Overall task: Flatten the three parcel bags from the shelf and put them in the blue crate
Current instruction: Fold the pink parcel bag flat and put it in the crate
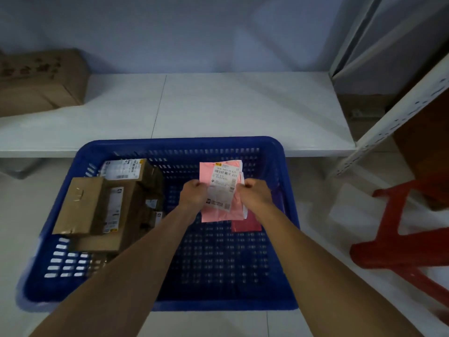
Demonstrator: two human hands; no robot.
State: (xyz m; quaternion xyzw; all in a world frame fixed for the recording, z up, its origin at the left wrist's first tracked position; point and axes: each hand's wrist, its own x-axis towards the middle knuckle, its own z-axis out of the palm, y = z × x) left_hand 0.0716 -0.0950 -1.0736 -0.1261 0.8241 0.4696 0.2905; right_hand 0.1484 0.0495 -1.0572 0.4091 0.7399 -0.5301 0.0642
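While gripped, pink labelled parcel bag creased.

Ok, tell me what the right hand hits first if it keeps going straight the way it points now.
The right hand grips the pink parcel bag over the blue crate, pointing forward and down. Straight on, it would probably meet the crate's far wall first, below the white shelf; depth is hard to judge.

There is one view only, from the person's head. It looks forward and down, close above the blue crate, with the white shelf behind.
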